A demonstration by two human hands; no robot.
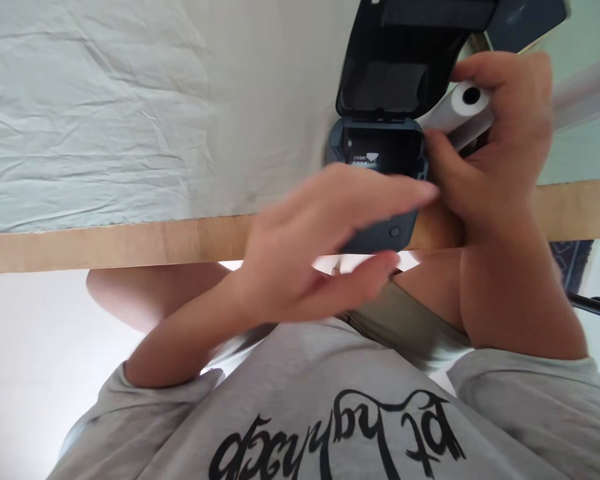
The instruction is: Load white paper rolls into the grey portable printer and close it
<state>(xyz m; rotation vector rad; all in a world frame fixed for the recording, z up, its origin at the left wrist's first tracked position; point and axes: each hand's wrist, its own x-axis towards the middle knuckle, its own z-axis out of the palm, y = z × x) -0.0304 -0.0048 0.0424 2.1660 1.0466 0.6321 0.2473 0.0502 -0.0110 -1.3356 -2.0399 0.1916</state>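
Left hand [305, 247] wide over, right hand [503, 147] half-open against, the dark device [375, 239] (long axis pointing forward).

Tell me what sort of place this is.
Probably an indoor desk or worktable, home or small workshop; can't tell which. Signs: the wood-edged table under a wrinkled pale cover, a dark device with its lid open, and a white roll beside it.

The dark printer-like device [377, 123] lies open at the table's edge.
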